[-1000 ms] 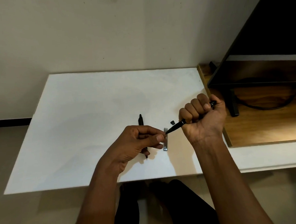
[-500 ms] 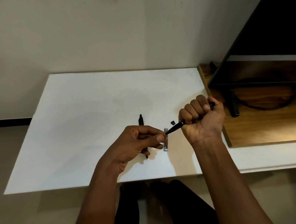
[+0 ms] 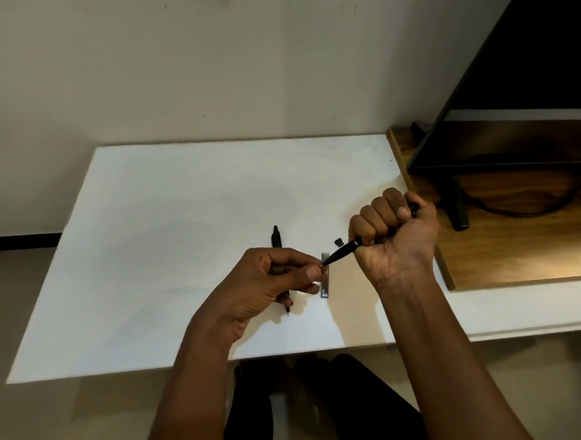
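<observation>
Black tapered pen [image 3: 343, 250]: R hand [image 3: 395, 239] grips, L hand [image 3: 269, 283] prob. pinches tip.

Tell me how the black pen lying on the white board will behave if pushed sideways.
The lying pen looks slim and round, so it would probably roll on the smooth, flat white board, unless a clip stops it; none is clear. It looks straight and rigid, likely light, so a two-finger pinch should lift it.

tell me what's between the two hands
In the head view, the black pen bridges the gap: the right hand grips it, the left hand pinches its tip. Below it a grey strip lies on the white table.
</observation>
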`<state>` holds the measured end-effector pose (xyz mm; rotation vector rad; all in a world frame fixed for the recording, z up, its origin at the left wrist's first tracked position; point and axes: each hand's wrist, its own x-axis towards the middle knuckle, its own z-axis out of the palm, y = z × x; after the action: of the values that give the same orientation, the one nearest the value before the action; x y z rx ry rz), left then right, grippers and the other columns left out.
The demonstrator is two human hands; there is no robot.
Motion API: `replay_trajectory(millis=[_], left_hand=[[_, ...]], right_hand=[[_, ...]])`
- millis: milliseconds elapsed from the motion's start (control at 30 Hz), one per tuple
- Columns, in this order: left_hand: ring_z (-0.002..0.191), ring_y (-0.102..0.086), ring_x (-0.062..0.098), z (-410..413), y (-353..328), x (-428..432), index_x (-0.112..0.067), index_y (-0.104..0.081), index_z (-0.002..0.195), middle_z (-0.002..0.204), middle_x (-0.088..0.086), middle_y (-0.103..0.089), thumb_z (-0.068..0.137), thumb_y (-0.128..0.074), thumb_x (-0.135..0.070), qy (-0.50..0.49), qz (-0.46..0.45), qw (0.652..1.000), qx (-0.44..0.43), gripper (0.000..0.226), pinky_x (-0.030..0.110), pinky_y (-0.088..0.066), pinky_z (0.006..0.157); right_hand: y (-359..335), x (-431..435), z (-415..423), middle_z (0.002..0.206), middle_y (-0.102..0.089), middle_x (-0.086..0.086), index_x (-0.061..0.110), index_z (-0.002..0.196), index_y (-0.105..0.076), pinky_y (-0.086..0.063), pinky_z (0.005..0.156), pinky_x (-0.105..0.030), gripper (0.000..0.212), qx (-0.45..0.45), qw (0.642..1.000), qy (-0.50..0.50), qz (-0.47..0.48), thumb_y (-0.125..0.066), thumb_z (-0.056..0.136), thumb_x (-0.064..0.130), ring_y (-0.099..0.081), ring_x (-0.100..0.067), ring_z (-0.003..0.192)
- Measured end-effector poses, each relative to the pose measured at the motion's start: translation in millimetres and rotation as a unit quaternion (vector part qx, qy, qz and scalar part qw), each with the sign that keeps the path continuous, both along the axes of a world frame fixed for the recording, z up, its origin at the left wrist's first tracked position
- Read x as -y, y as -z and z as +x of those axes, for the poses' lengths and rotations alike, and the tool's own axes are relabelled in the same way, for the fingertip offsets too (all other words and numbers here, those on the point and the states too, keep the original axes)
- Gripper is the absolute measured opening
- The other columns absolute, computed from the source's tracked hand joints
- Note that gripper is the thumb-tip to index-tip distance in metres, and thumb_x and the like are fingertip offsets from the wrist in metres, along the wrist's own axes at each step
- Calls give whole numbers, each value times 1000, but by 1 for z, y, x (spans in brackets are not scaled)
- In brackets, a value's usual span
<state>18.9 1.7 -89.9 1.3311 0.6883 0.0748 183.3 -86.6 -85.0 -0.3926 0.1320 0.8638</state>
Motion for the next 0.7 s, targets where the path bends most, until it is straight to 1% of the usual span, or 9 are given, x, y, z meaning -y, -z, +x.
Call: replay_trajectory(millis=[133,267,400,567,700], left_hand=[[86,-77,17,0,0,0,-13,-77,96,94,1,-80,86,-71,-16,2,2,1000,-2,12,24,-48,60],[86,-77,18,1,0,0,-12,-77,97,94,2,-80,86,-71,-16,1,6,1000,-1,13,24,-48,60],[88,-77,19,0,0,0,-14,-77,95,95,5,-80,85,-72,-16,2,8,1000,0,12,25,-48,61],[86,-77,18,0,1,-1,-14,-77,96,94,4,-80,84,-72,-17,-1,3,1000,-1,13,26,-48,62],[87,-77,17,1,2,-1,-15,-77,95,94,3,-80,85,-72,-17,3,7,1000,-2,12,25,-48,62]], right_hand=[[2,0,1,37,-25,6,17,47,-37,-14,37,-19,54,-10,1000,-6,0,-31,97,38,-9,-9,40],[0,0,1,37,-24,6,17,46,-37,-14,38,-18,52,-5,1000,-1,-7,-29,96,30,-13,-9,34],[0,0,0,38,-25,6,17,47,-37,-14,38,-19,54,-13,1000,-9,-1,-30,97,37,-8,-10,41],[0,0,0,38,-25,6,17,47,-37,-13,39,-18,52,-2,1000,-6,-6,-28,96,30,-8,-10,41],[-1,0,0,38,-24,6,17,47,-37,-12,39,-19,54,-2,1000,-9,-7,-30,97,36,-8,-10,41]])
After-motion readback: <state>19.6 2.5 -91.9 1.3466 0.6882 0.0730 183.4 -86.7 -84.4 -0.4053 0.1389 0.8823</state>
